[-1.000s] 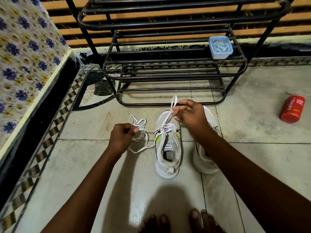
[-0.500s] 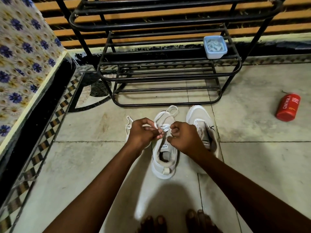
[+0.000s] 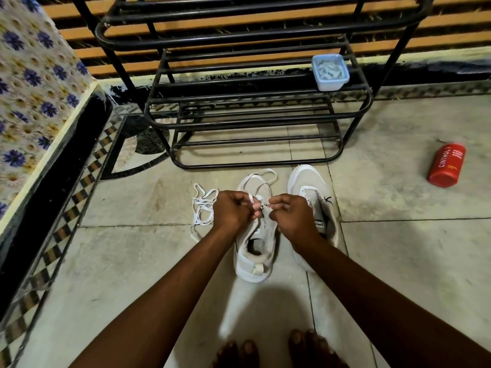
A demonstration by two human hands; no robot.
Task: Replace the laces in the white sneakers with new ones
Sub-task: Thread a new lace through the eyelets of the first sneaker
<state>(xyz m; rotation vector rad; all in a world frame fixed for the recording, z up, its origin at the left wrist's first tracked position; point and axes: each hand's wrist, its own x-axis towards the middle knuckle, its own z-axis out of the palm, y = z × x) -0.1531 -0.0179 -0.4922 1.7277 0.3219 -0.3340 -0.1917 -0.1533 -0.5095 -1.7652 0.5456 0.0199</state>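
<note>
White sneaker (image 3: 253, 251), nearer of a pair, on the tiled floor (image 3: 398, 261) just in front of the black shoe rack (image 3: 255, 115). Second sneaker (image 3: 312, 192) just beside it, to its right. Left hand (image 3: 232, 211) and right hand (image 3: 291, 213), each grip pinching the white lace (image 3: 261, 175) over the eyelets. Loose lace (image 3: 202, 208) heaped on the floor left of the sneaker. Red bottle (image 3: 446, 166) lying well right of the rack, open floor between. Blue tub (image 3: 330, 72) at the rack's right edge.
</note>
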